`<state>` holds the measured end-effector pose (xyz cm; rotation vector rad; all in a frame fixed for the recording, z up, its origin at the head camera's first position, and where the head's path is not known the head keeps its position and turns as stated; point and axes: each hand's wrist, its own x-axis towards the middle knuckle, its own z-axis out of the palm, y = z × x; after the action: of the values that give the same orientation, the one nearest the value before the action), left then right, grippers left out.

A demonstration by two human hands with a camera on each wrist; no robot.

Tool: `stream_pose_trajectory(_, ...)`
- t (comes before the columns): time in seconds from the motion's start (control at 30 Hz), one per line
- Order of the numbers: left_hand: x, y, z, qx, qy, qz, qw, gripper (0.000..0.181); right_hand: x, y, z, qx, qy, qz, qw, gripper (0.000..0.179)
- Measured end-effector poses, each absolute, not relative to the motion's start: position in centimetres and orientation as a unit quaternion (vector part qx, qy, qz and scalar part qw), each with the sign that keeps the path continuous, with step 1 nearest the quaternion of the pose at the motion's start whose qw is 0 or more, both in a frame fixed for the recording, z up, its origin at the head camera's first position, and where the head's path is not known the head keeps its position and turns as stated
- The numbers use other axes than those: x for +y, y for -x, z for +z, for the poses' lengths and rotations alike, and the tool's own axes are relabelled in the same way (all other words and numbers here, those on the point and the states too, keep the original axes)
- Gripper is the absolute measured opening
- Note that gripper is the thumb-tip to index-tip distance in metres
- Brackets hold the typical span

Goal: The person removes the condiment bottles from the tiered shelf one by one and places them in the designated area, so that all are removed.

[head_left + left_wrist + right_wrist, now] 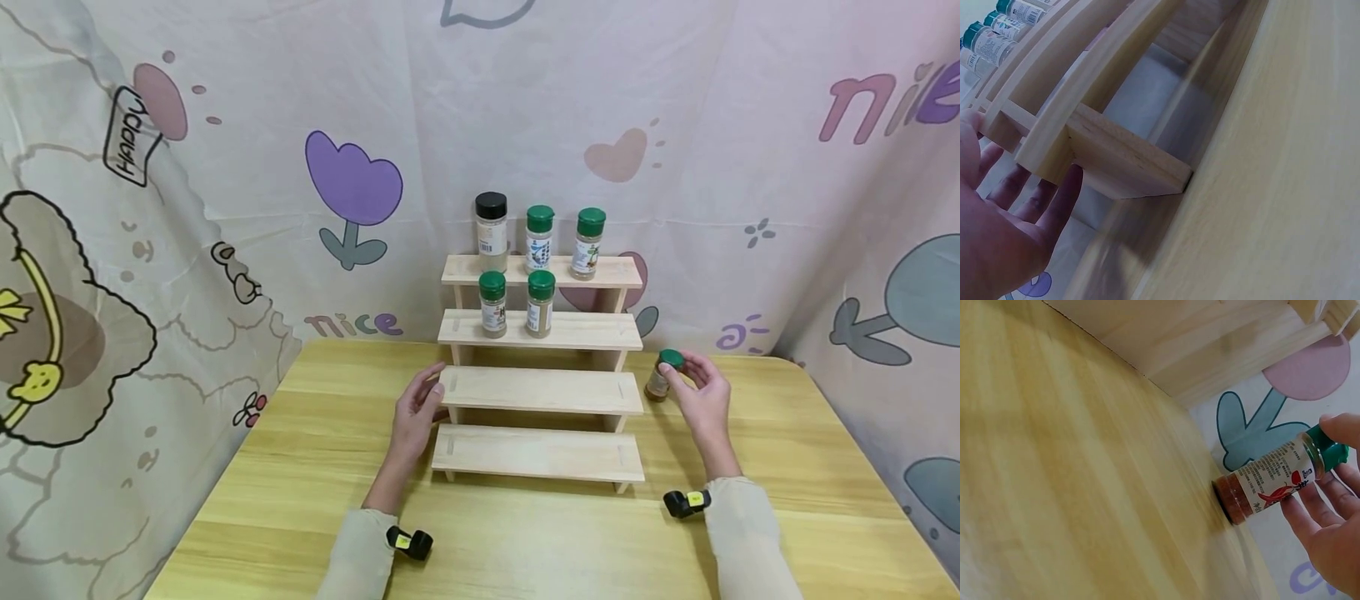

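Note:
My right hand [703, 398] pinches a small spice jar [1266, 482] by its green cap, thumb on one side and fingers on the other. The jar has reddish-brown contents and a pale label with red chilies; its base is right at the tabletop, to the right of a stepped wooden rack [536, 450]. At the rack's left end, my left hand [414, 414] touches the ends of the lower shelves with its fingers extended, as the left wrist view shows. Two green-capped jars [539, 317] stand on the second shelf from the top.
On the top shelf stand a taller black-capped jar [492, 235] and two green-capped jars [587, 250]. The wooden table [300, 500] extends around the rack. A printed cloth [247, 108] hangs behind and at both sides.

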<state>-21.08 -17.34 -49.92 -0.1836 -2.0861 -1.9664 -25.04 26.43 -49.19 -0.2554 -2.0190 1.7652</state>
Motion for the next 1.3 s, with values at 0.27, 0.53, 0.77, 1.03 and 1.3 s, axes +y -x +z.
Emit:
stream_pose_trajectory(0.27,-17.3,21.1,-50.0,-0.719,0.063,-0.68,0.13,0.037,26.7,25.3,-50.1,-0.737,0.09,0.633,0.221,0.045)
stream_pose_trajectory(0.53,-17.4,21.4,-49.8,-0.707,0.077,-0.69,0.132,0.036,26.6,25.3,-49.6,-0.744,0.081,0.631,0.205,0.047)
stream_pose_trajectory(0.77,-17.3,21.1,-49.8,-0.713,0.068,-0.686,0.132,0.037,27.2,24.7,-48.9,-0.768,0.059,0.615,0.169,0.064)
stream_pose_trajectory(1.03,-17.4,21.2,-50.0,-0.713,0.077,-0.683,0.138,0.036,27.1,23.9,-46.2,-0.723,0.031,0.652,0.227,0.053)
stream_pose_trajectory(1.3,-17.4,21.3,-50.0,-0.711,0.076,-0.684,0.141,0.036,26.0,22.7,-43.3,-0.702,0.016,0.661,0.264,0.042)
